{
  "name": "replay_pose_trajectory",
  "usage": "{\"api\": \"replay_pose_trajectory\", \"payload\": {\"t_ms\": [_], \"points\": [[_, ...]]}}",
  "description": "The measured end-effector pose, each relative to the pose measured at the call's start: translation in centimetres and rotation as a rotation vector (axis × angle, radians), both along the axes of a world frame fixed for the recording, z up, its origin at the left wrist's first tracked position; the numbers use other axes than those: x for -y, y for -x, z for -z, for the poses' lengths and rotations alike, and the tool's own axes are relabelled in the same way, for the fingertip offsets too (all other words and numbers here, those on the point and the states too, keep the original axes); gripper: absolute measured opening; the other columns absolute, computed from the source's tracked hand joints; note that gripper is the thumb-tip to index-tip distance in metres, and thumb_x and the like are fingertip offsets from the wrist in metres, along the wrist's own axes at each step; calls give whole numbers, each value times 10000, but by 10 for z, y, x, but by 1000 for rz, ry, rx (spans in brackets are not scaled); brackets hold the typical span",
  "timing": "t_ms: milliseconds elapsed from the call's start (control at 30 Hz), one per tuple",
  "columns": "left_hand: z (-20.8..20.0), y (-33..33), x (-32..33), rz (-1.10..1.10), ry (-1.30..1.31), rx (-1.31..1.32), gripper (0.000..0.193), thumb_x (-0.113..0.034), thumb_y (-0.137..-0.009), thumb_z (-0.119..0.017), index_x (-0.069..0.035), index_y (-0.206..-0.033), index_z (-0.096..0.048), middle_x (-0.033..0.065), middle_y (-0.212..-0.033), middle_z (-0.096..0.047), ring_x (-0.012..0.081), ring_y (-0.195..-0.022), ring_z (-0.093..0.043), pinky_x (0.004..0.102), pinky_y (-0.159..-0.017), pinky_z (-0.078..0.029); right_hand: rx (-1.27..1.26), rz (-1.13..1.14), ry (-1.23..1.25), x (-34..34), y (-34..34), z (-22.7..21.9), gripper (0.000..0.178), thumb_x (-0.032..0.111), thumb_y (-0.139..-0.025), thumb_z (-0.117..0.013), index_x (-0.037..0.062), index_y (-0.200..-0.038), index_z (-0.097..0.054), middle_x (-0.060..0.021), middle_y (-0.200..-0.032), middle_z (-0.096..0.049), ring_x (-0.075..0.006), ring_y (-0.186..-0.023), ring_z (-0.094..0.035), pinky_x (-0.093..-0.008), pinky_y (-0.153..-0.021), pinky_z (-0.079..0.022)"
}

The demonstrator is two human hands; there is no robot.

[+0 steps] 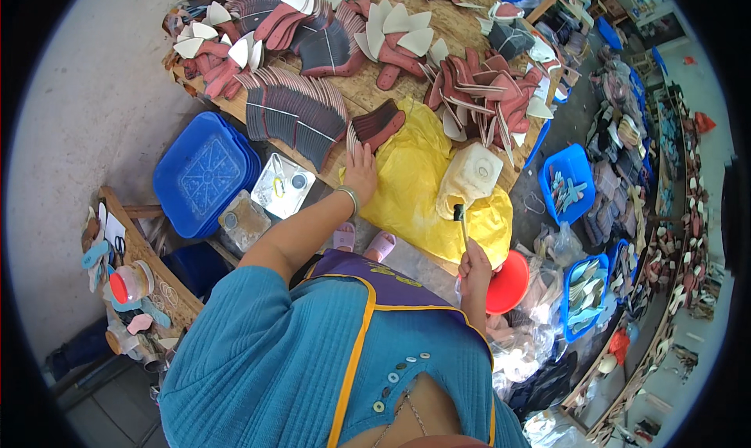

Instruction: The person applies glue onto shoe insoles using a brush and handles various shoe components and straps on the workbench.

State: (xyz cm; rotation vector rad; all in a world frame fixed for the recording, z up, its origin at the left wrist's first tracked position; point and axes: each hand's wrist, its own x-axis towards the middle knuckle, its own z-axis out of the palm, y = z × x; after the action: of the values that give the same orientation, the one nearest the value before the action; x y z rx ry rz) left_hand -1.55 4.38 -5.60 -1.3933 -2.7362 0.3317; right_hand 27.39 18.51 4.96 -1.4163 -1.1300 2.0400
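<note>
My left hand (361, 172) lies flat on the yellow plastic sheet (407, 190) at the near edge of the wooden table (368, 92), its fingers touching a small fan of dark brown insole pieces (375, 125). My right hand (475, 267) holds a brush (461, 221) upright by its thin handle, bristles up, just in front of a cream plastic glue jug (469, 178) that stands on the yellow sheet. Fanned rows of grey and pink insole pieces (293, 112) cover the table beyond my left hand.
A stack of blue tubs (205, 174) and a metal tray (280, 186) stand left of me. A red funnel (508, 282) and blue baskets (569, 184) of shoe parts lie to my right. A wooden bench (145, 280) with jars is at lower left. Shelves of shoes line the far right.
</note>
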Motion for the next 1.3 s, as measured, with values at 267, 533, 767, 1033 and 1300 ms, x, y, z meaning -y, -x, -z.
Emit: {"api": "replay_pose_trajectory", "payload": {"t_ms": [267,533,767,1033,1300], "points": [[-11,-2,-1,77,268,22,619,-314,-856,-464,88,-1322,-386,275,-1390,-342,448,-1321,-251,547,-1047,-219,-30,-62,9,15,24,-11,254,139,-875,-610,-23,-1071,-620,47,-582,-409,-18,-430,-289,-179,-379,-205],[-59,20,10,200,-125,328,313,-271,-820,-535,-4,-964,-609,203,-1092,-570,352,-1034,-529,462,-861,-416,-184,-142,-382,-63,122,-87,189,196,-888,-586,74,-747,-553,49,-570,-412,-32,-438,-322,-201,-391,-210],[-114,59,34,104,-788,442,161,-183,-836,-580,-28,-877,-573,137,-850,-577,310,-856,-585,363,-687,-476,-343,-56,-230,-169,192,-83,173,202,-882,-594,56,-975,-581,34,-641,-436,-41,-450,-324,-187,-390,-226],[-147,54,65,-491,-1458,1691,169,-101,-915,-533,5,-1046,-540,72,-957,-613,134,-756,-619,245,-666,-525,-513,-18,-148,-100,151,-85,193,202,-891,-589,74,-1030,-554,19,-642,-434,-43,-469,-334,-177,-402,-239],[-120,-7,69,-425,-815,2211,312,-70,-926,-495,14,-1226,-470,117,-1099,-598,153,-861,-640,227,-748,-541,-306,129,-200,-32,40,-40,249,199,-887,-603,46,-1083,-596,31,-646,-461,-27,-486,-347,-180,-411,-240]]}}
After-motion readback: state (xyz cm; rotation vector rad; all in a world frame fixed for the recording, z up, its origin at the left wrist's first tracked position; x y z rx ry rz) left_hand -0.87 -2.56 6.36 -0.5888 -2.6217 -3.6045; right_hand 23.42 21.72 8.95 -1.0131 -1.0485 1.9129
